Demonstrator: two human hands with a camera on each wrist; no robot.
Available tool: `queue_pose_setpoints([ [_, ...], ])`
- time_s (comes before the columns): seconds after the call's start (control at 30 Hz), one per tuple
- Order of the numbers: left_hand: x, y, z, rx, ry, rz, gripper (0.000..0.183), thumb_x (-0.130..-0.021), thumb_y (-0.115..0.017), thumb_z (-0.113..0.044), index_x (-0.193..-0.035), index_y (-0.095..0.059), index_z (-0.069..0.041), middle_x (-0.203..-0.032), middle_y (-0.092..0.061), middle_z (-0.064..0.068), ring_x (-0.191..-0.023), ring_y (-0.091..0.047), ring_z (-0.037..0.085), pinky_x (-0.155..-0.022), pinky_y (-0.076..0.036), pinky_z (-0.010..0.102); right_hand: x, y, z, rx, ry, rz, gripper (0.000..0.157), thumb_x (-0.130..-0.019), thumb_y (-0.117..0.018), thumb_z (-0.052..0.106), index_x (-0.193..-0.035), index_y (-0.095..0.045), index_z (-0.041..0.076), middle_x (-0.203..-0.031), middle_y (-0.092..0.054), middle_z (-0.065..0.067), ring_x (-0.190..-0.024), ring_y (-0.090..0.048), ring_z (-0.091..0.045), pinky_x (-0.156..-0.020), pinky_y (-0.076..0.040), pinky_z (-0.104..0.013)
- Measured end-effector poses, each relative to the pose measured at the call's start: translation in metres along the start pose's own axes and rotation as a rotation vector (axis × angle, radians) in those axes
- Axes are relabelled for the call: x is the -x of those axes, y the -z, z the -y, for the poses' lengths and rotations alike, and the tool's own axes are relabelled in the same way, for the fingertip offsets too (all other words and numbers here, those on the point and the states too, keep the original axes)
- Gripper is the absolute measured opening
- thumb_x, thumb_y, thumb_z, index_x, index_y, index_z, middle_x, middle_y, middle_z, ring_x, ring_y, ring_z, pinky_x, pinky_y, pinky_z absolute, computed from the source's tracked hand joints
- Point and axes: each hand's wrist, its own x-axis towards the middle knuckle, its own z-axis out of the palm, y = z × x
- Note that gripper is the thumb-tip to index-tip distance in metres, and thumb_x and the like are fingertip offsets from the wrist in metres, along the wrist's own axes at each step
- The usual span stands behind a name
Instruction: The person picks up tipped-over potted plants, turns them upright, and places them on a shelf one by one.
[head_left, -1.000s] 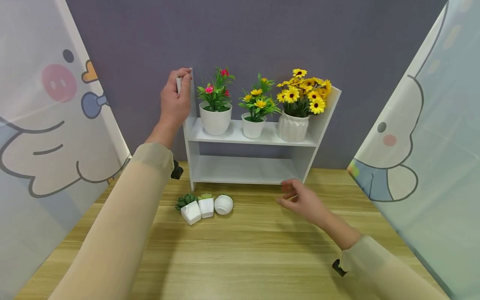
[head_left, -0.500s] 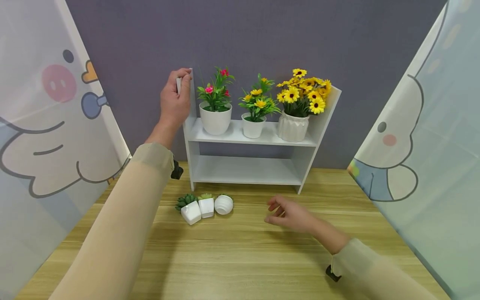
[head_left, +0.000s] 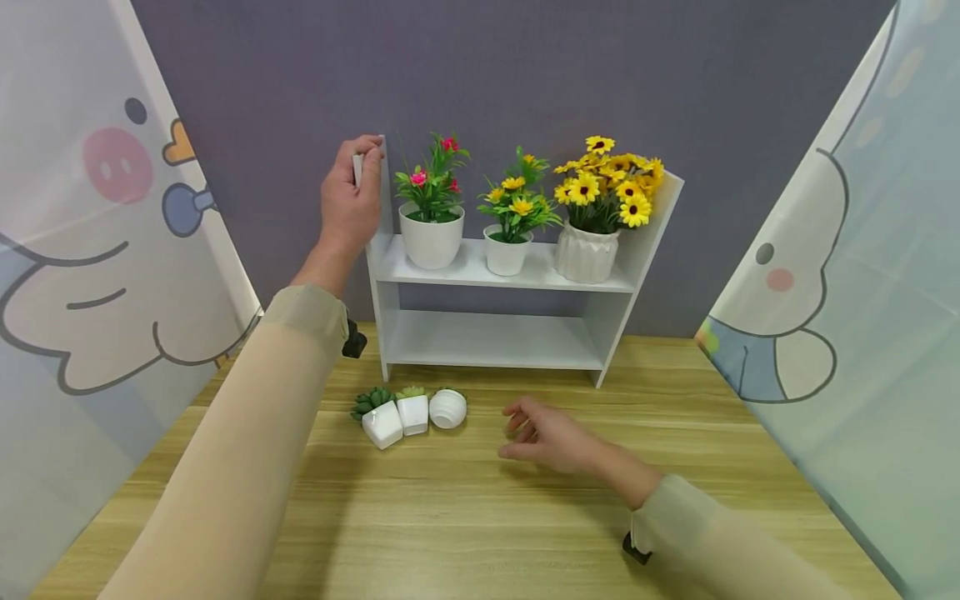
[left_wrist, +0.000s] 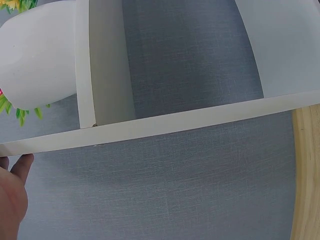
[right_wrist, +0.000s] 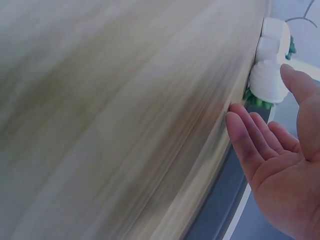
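My left hand grips the upper left side panel of a white two-tier shelf. In the left wrist view its fingertips meet the panel. Over the table, my right hand holds nothing, thumb apart from its loosely bent fingers. Left of it, three small white succulent pots lie tipped over in a row. Closest is the round ribbed pot, a short gap away. Beside that come a squarish pot and another squarish pot with a dark green succulent.
On the top tier stand a pot of red flowers, a small pot of yellow flowers and a ribbed pot of yellow daisies. The wooden table meets a grey back wall, with cartoon-printed panels at both sides.
My right hand has moved left and toward me, from the shelf's right foot nearer to the small pots. The left hand has stayed on the shelf.
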Motion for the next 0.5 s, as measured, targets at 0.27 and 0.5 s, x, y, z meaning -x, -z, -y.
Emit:
queue_pose_setpoints([
  [0.27, 0.000, 0.000, 0.000, 0.015, -0.010, -0.007, 0.039, -0.118, -0.049, -0.037, -0.137, -0.062, -0.006, -0.156, -0.063, -0.002, -0.140, -0.059, 0.012, -0.108, -0.044, 0.024, -0.013, -0.013, 0.011, 0.006, 0.009, 0.001, 0.065, -0.101, -0.083, 0.035, -0.148, -0.054, 0.000, -0.127, -0.072, -0.009, -0.106, -0.075, -0.015, -0.090, -0.061, -0.030],
  [0.5, 0.000, -0.001, -0.002, 0.019, -0.011, -0.012, 0.038, -0.118, -0.049, -0.036, -0.137, -0.062, -0.005, -0.154, -0.064, 0.000, -0.141, -0.059, 0.011, -0.110, -0.044, 0.023, -0.023, -0.019, 0.018, -0.023, 0.001, -0.001, 0.072, -0.100, -0.085, 0.031, -0.152, -0.049, -0.002, -0.127, -0.071, -0.011, -0.109, -0.076, -0.020, -0.091, -0.062, -0.033],
])
